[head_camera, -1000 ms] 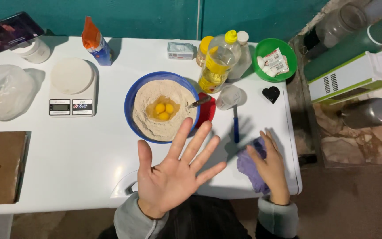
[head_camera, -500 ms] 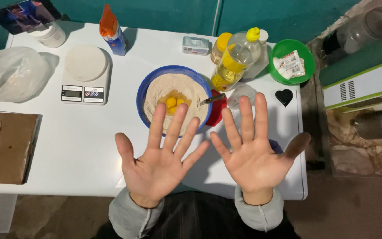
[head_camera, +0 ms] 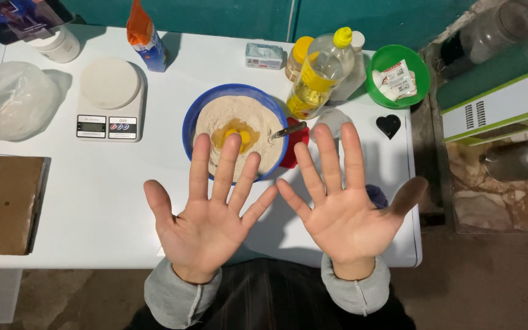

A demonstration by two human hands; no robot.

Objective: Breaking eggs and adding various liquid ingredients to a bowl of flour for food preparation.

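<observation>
Your left hand [head_camera: 206, 223] and right hand [head_camera: 343, 214] hover side by side over the near edge of the table [head_camera: 93, 201]. Just behind your fingers sits the bowl [head_camera: 194, 116], eggs [head_camera: 234, 135] in it. The scale [head_camera: 108, 101] lies left of the bowl, the bottle [head_camera: 316, 76] behind right, and what may be a cloth [head_camera: 376, 195] under your right hand.

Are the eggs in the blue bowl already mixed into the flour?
Not mixed. The yolks sit whole on the flour in the blue bowl.

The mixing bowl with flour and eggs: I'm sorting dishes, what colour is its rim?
Blue rim, clearest in the head view.
</observation>
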